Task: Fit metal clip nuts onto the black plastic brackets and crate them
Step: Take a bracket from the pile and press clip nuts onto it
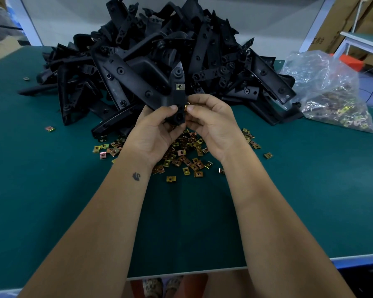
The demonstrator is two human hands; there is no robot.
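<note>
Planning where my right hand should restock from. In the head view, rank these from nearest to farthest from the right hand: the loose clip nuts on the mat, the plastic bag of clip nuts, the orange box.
From the right hand:
1. Loose clip nuts, just below it on the mat.
2. Plastic bag of clip nuts, to the right.
3. Orange box, behind the bag, far right.

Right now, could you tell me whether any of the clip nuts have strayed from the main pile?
Yes. Two clip nuts lie alone on the green mat, far left of the loose scatter under the hands.
</note>
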